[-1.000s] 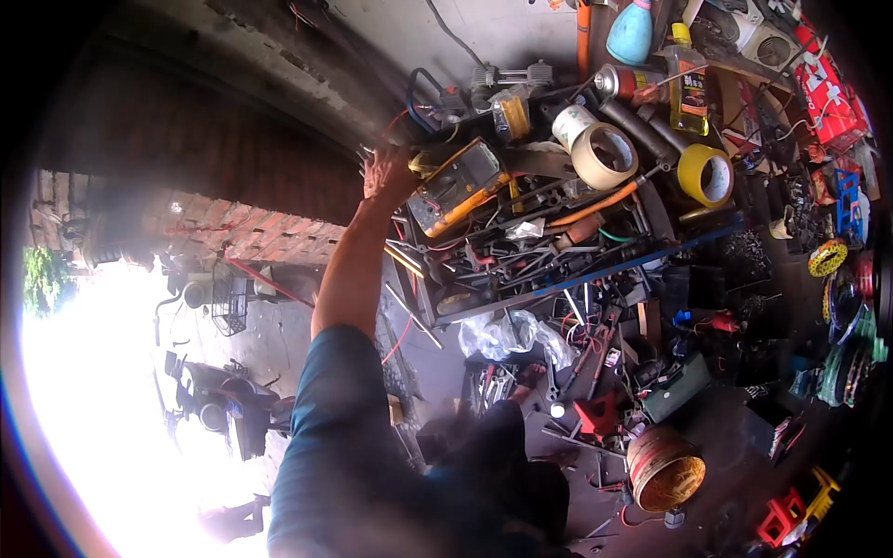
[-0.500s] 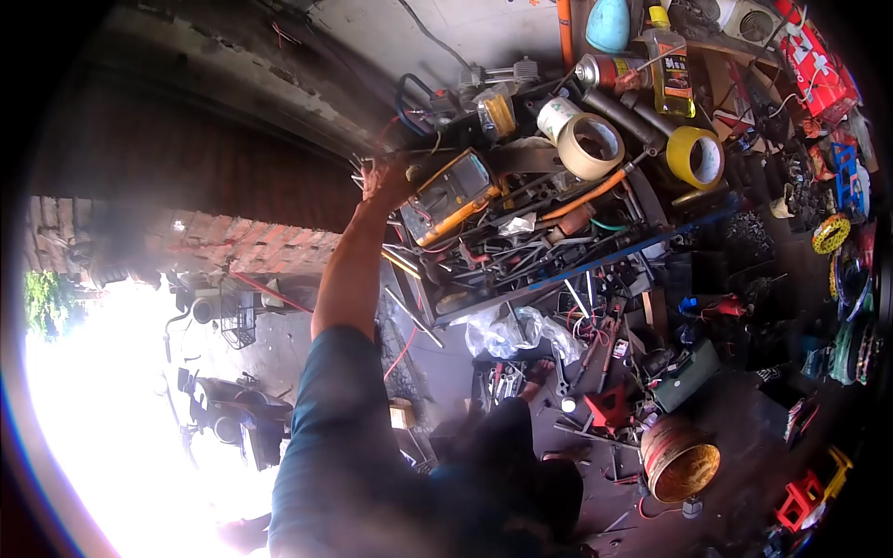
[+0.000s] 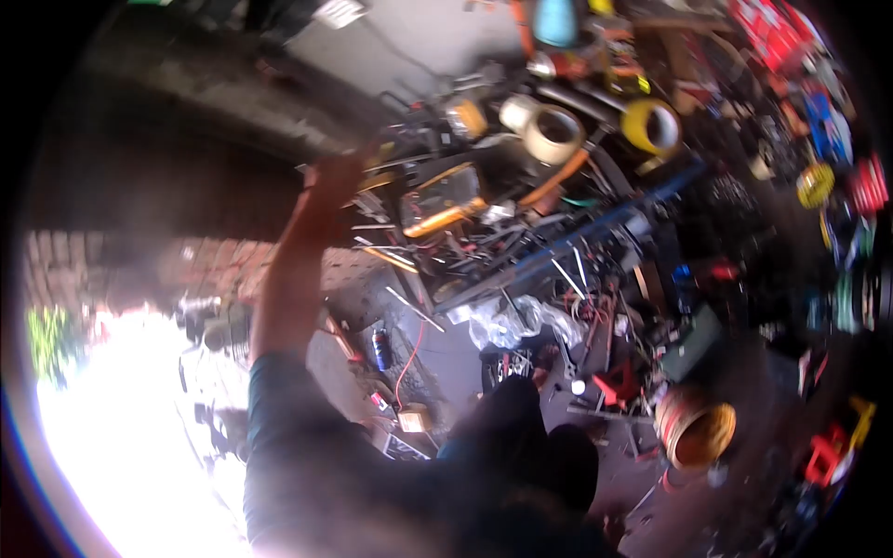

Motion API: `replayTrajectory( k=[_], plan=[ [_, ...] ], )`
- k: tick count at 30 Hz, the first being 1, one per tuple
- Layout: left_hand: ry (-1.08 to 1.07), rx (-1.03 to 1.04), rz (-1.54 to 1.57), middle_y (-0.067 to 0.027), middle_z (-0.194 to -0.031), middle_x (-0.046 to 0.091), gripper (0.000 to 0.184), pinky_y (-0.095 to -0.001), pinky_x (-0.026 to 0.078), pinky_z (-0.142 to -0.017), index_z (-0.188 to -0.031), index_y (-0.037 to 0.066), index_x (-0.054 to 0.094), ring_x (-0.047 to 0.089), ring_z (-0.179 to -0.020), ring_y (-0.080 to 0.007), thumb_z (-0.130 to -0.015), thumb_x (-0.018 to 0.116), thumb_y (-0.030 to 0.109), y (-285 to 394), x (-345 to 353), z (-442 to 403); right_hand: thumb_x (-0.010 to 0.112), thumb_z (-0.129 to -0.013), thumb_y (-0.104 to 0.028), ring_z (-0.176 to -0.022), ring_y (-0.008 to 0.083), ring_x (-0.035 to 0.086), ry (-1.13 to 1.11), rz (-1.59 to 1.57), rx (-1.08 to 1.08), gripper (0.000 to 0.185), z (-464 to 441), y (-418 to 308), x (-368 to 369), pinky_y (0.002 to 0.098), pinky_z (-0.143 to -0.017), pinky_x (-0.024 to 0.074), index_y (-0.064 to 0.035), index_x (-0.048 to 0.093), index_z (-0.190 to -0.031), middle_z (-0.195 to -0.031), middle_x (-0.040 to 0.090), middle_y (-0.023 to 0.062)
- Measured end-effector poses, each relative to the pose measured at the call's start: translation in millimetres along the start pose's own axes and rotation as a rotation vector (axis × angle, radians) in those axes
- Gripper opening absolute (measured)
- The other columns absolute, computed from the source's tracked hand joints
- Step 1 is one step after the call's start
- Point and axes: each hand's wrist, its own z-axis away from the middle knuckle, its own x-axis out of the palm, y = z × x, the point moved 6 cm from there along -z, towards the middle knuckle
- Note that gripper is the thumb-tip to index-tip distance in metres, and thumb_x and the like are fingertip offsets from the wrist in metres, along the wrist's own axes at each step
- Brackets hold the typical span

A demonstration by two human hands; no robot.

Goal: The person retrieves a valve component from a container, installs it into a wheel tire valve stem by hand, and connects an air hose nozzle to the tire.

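My left hand (image 3: 335,179) is stretched out at the left end of a tool-filled tray (image 3: 595,240). Motion blur smears its fingers, so any grip cannot be made out. A small pale tip shows beside it. To its right lies a yellow-and-black multimeter (image 3: 443,201) on top of the heap. Loose thin metal rods and hand tools (image 3: 484,244) are jumbled below the meter. My right hand is out of view.
A cream tape roll (image 3: 553,136) and a yellow tape roll (image 3: 651,127) sit at the tray's back. Clear plastic wrap (image 3: 507,321) hangs below its front edge. A rusty bucket (image 3: 696,430), a red stool (image 3: 826,456) and a small box (image 3: 414,418) are on the floor.
My left hand has moved left, farther from the multimeter. The view has shifted and blurred, and a blue can on the floor now shows past my arm.
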Motion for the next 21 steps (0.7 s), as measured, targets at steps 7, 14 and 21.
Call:
replayTrajectory(
  k=[7,14,21],
  plan=[
    [-0.204,-0.102,0.865,-0.0124,-0.111,0.064,0.054,-0.0385,0.05,-0.086,-0.126,0.003,0.059,0.063,-0.1,-0.0265,-0.084,0.078,0.031,-40,-90,73,0.066,-0.092,-0.025,-0.071,0.0132,0.065,0.147,-0.16,-0.043,0.019,36,118,-42,0.0332,-0.064,0.0528,-0.0056,0.07,-0.092,-0.078,0.069,0.0041],
    [-0.873,-0.055,1.497,-0.0008,-0.094,0.064,0.047,-0.0238,0.042,-0.049,-0.115,0.013,0.063,0.057,-0.065,-0.0082,-0.075,0.086,0.022,243,-114,131,0.068,-0.095,-0.023,-0.107,0.022,0.066,0.031,-0.296,-0.311,0.03,43,78,4,0.035,-0.093,0.0512,-0.003,0.068,-0.117,-0.113,0.07,0.0127],
    [-1.199,0.261,1.434,0.0018,-0.089,0.058,0.042,-0.0188,0.035,-0.044,-0.11,0.009,0.058,0.047,-0.057,-0.0049,-0.073,0.077,0.008,487,-193,250,0.071,-0.093,-0.028,-0.096,0.0236,0.07,0.396,-0.173,-0.262,0.036,160,125,-84,0.0376,-0.086,0.0543,-0.0064,0.067,-0.121,-0.105,0.074,0.0106]
  ],
)
